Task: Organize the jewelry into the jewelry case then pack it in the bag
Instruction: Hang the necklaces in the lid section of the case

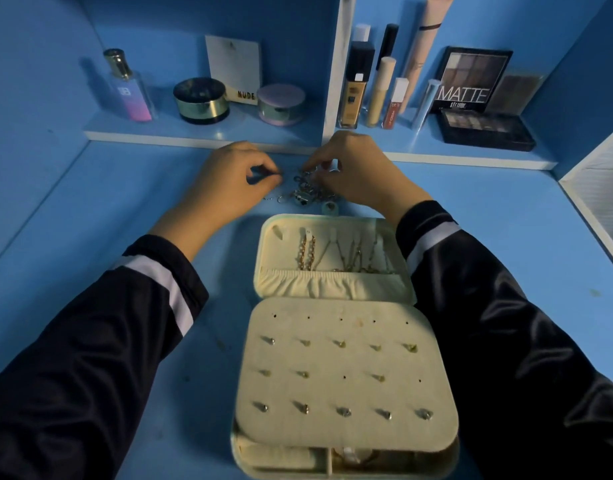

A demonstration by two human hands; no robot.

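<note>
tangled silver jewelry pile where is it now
Head view, centre: the silver jewelry pile lies between the left hand and right hand, just beyond the open cream jewelry case.

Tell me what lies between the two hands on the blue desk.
A tangled jewelry pile of chains and rings lies between the left hand and right hand; both pinch at it, in the head view.

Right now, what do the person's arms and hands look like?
The left sleeve and right sleeve are long, dark and glossy, each with a white band near the wrist. The left hand and right hand are bare, no gloves.
</note>
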